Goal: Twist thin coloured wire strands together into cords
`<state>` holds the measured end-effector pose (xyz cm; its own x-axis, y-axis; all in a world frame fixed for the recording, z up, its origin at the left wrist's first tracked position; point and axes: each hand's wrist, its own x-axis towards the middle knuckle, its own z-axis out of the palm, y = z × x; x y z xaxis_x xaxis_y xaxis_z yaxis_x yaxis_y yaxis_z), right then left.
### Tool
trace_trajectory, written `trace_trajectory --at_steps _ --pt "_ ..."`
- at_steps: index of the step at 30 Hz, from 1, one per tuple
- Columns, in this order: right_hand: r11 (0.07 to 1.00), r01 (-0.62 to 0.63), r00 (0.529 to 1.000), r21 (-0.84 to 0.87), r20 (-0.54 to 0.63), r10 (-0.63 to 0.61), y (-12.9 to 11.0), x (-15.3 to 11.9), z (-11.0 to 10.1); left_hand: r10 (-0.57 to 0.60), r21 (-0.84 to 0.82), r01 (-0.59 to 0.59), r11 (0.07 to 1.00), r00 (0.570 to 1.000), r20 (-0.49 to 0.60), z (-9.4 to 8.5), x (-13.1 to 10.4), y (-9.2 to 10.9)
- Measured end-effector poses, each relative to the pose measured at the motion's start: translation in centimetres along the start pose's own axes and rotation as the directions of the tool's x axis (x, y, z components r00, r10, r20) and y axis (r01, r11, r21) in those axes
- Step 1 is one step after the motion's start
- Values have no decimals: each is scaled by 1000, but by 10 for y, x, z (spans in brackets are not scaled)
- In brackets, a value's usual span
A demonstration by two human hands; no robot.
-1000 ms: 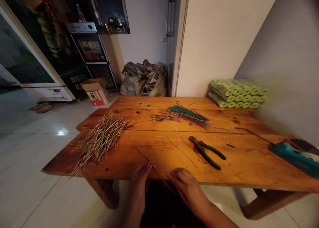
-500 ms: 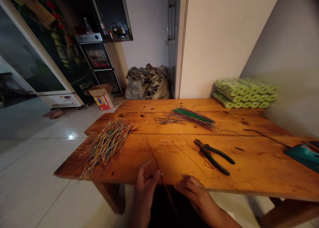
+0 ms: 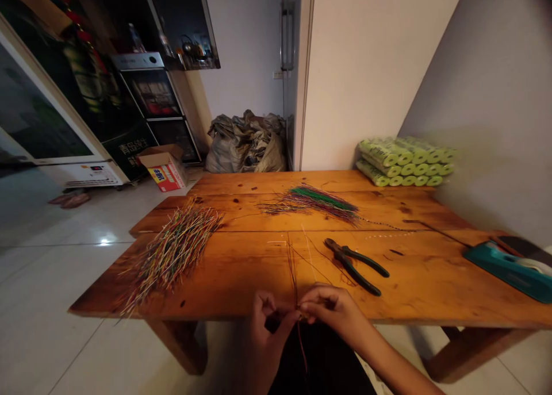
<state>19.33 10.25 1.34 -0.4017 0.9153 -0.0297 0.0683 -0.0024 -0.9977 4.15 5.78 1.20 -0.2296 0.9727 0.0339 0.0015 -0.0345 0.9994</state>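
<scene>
Several thin reddish wires [image 3: 294, 271] rise from between my hands over the table's front edge, and their lower ends hang in front of my dark clothing. My left hand [image 3: 272, 320] pinches them between thumb and fingers. Right against it, my right hand [image 3: 325, 306] has its thumb and fingertips closed on the same wires; the exact contact is partly hidden. Beyond my hands lie a few loose wires [image 3: 309, 251] and a pair of pliers [image 3: 356, 265] with dark handles, jaws pointing up and left.
A pile of multicoloured wires [image 3: 181, 242] covers the wooden table's [image 3: 241, 286] left side. Farther back lies a green and purple wire bundle [image 3: 323, 200]. A teal tape dispenser [image 3: 502, 271] sits at the right, and green-wrapped paper rolls [image 3: 405, 162] are stacked at the back.
My right hand has moved left and up to meet my left hand at the wires. The wires now stand more upright. The whole view has shifted slightly, bringing more of the tape dispenser in.
</scene>
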Motion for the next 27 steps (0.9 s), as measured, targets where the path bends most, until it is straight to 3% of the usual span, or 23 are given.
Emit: trace_trajectory --at_steps 3,5,9,13,16,22,27 --pt "997 34 999 -63 42 -31 -11 -4 -1 -30 15 28 999 995 99 -1 1 2" --pt "1000 24 996 -17 82 -22 -14 -6 -2 -51 44 45 998 987 149 -3 2 2" --pt "974 -127 990 185 91 112 -13 -10 -3 -81 46 73 996 973 215 -4 5 2" --pt "859 -307 952 409 141 273 -10 -14 0 -35 167 -2 986 975 218 -3 5 7" --pt "794 -355 935 492 179 307 -9 -17 3 -38 196 -7 981 973 229 -4 4 8" --pt "820 -281 959 498 125 252 -12 -19 8 -175 -75 220 973 907 383 -3 1 3" --pt "822 -275 961 499 131 242 -12 -20 13 -251 -278 374 885 885 392 0 0 -4"
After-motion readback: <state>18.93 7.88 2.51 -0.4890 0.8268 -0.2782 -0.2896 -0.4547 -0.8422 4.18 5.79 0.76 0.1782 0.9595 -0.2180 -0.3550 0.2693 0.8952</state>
